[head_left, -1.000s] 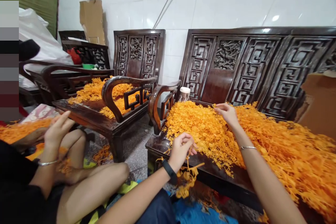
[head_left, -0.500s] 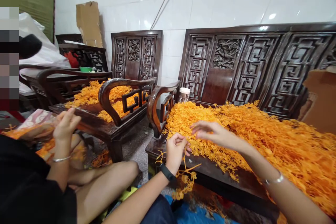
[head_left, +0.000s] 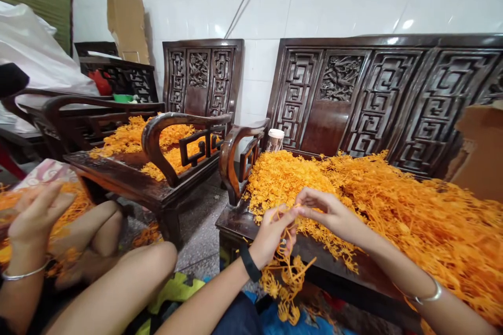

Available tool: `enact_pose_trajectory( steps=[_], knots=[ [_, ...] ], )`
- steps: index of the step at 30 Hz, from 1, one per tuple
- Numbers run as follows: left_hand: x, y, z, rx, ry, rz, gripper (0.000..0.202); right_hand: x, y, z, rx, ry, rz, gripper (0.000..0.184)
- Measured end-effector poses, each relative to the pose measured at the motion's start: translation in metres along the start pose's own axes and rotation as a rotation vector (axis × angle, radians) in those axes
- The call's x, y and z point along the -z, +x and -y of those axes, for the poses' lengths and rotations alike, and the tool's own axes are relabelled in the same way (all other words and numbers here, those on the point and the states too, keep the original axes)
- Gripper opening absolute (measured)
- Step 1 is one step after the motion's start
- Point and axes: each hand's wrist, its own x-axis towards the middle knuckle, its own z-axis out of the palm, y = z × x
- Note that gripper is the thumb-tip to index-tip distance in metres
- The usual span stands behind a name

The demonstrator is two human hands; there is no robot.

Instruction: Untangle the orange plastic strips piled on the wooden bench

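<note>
My left hand (head_left: 272,233), with a black band on its wrist, is closed on a bunch of orange strands (head_left: 286,277) that hangs below it past the bench's front edge. My right hand (head_left: 326,212), with a thin silver bangle on its wrist, pinches the top of the same bunch, fingertips touching the left hand's. Both hands meet over the front left corner of the dark carved wooden bench (head_left: 251,220). A large heap of orange strands (head_left: 393,214) covers the bench seat behind them.
A co-worker's hand (head_left: 35,214) and bare legs are at the lower left. A dark wooden armchair (head_left: 157,178) left of the bench holds more orange strands. A white cup (head_left: 275,140) stands at the bench's back left corner. Cardboard (head_left: 481,152) leans at the right.
My right hand has come back from the heap to meet my left hand and pinch the bunch. The co-worker's hand has dropped lower on the left.
</note>
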Motion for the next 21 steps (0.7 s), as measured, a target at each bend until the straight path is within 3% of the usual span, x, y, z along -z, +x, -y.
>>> enact_pose_trajectory(
  steps=[4, 12, 21],
  knots=[
    [-0.001, 0.003, 0.004, 0.077, 0.018, 0.036, 0.041, -0.002, 0.002, -0.006, -0.027, 0.012, -0.153, 0.022],
    [-0.003, 0.01, 0.0, 0.06, -0.012, 0.013, 0.044, 0.001, 0.016, -0.025, -0.155, 0.231, -0.398, 0.023],
    [0.0, 0.03, 0.002, -0.004, -0.105, -0.066, 0.042, -0.01, 0.047, -0.037, -0.139, 0.31, -0.593, 0.018]
  ],
)
